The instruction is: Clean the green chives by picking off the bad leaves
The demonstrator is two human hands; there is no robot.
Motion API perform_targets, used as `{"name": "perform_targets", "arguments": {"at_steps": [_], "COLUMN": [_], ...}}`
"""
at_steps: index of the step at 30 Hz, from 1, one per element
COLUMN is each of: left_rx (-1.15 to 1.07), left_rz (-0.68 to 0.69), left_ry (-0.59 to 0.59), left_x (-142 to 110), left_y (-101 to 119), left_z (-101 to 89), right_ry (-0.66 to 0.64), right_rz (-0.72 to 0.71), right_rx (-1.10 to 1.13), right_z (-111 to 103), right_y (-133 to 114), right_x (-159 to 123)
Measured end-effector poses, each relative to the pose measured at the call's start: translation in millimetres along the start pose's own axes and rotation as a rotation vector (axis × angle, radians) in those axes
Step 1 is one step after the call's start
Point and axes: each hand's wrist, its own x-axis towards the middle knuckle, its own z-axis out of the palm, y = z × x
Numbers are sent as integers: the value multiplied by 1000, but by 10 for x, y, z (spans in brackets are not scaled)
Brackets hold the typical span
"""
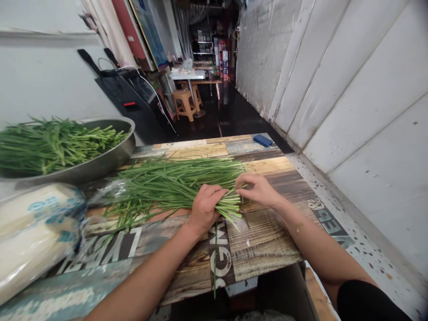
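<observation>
A loose heap of long green stalks (167, 183) lies across a table (267, 240) with a printed wood-plank top. My left hand (204, 209) is wrapped round a bunch of these stalks near their cut ends. My right hand (257, 189) pinches the ends of stalks just to the right of the bunch, fingers pressed together. One thin stalk (215, 258) hangs toward the table's near edge.
A wide metal basin (100, 162) full of more green stalks stands at the back left. A white plastic-wrapped package (36, 232) lies at the left. A small blue object (262, 140) rests at the far table edge. A white wall runs along the right; stools and a table stand down the corridor.
</observation>
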Motion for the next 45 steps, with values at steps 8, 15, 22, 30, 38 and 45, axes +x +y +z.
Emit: {"name": "perform_targets", "arguments": {"at_steps": [8,15,22,30,38,45], "left_rx": [-39,-36,-24,-77,0,-76], "left_rz": [-2,-9,-16,-5,-2,-41], "left_ry": [7,-15,-31,-62,-56,181], "left_x": [-23,-41,-44,-47,-30,-100], "left_y": [0,0,-1,9,19,-77], "left_z": [11,24,34,48,6,15], "right_ry": [286,454,107,-7,444,15], "right_rz": [252,130,286,164,340,116], "right_rx": [280,-453,-141,-50,13,-878], "right_z": [30,-140,-158,116,-49,-90], "right_y": [153,235,173,62,302,506], "right_x": [48,45,26,5,78,52]}}
